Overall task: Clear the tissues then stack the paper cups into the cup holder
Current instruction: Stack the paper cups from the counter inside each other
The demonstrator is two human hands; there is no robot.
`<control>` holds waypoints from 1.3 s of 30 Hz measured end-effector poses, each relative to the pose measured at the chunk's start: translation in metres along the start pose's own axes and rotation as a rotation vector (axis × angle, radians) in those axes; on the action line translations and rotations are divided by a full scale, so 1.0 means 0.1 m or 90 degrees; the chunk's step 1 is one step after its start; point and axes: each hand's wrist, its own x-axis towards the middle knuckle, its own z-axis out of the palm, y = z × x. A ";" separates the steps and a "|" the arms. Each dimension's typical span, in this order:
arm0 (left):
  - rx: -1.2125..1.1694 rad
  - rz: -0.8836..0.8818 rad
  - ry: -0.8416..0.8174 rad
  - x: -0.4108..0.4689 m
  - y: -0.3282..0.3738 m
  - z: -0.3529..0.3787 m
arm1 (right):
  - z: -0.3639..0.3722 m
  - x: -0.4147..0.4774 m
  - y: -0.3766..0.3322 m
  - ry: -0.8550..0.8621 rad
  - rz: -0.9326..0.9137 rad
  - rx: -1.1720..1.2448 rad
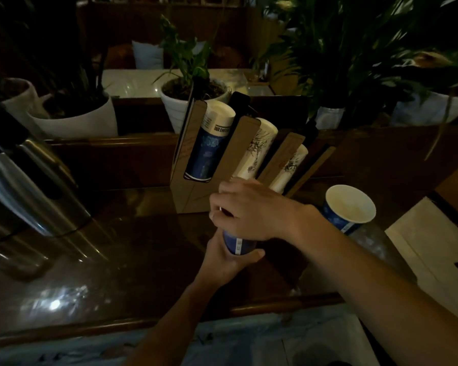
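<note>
A brown cardboard cup holder (189, 191) stands on the dark wooden counter, leaning back. Its left slot holds a stack of blue-and-white paper cups (209, 143); the two slots to the right hold white printed cup stacks (257, 151). My left hand (224, 262) grips a blue paper cup (237, 244) from below, just in front of the holder. My right hand (251, 210) covers the top of that same cup, so its rim is hidden. Another blue paper cup (351, 207) stands upright to the right, its mouth facing up. No tissues are visible.
A steel thermos jug (24, 186) stands at the left. White plant pots (85, 120) and leafy plants line the ledge behind the holder. A pale sheet or bag (428, 249) lies at the right. The counter's front edge (143, 323) runs below my arms.
</note>
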 end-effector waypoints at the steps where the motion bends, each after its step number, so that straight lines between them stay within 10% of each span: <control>1: -0.002 -0.005 0.001 0.00 -0.01 0.00 | -0.01 0.03 0.00 0.004 -0.010 -0.002; 24: 0.003 -0.002 0.002 0.02 -0.03 -0.01 | 0.00 0.26 0.08 -0.040 -0.024 -0.006; 39: 0.005 0.045 -0.012 0.05 -0.05 0.00 | 0.25 -0.22 0.09 0.178 -0.031 0.018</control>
